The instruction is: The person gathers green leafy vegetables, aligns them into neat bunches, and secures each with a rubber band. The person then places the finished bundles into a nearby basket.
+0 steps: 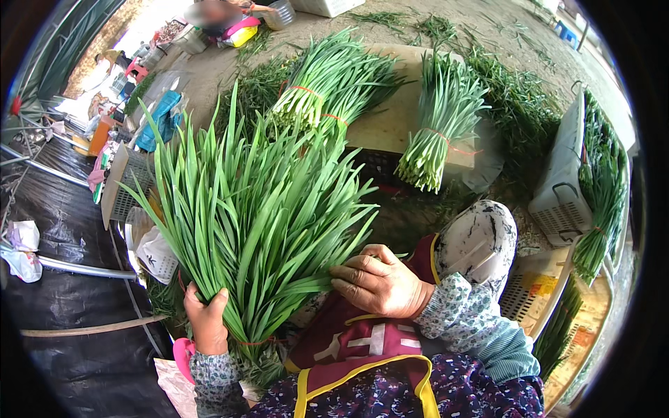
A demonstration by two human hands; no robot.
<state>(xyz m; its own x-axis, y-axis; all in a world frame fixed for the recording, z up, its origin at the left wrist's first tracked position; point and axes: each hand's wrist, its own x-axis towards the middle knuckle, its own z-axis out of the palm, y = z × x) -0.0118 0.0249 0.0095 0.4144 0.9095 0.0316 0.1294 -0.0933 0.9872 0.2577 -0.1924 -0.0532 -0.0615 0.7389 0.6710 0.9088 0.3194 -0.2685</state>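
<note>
A large bundle of Chinese chives [261, 209] fans out in front of me, leaf tips pointing away and its base towards my lap. A red band [256, 342] rings its lower part. My left hand [208, 318] grips the bundle's left side low down, thumb uppermost. At the right edge of the leaves, my right hand [376, 282] has its fingers curled on a few chive leaves; the exact pinch is partly hidden. Beyond lie tied chive bundles [334, 78] and one more bundle [444, 120] with a red band, both on a pale board [389, 125].
On the right stand a white plastic crate [559, 177] holding chives and another crate [528, 308]. Loose chive leaves [517, 99] litter the ground. Black plastic sheeting [68, 303] and a grey crate [128, 180] are on the left. A person [225, 21] sits at the far left.
</note>
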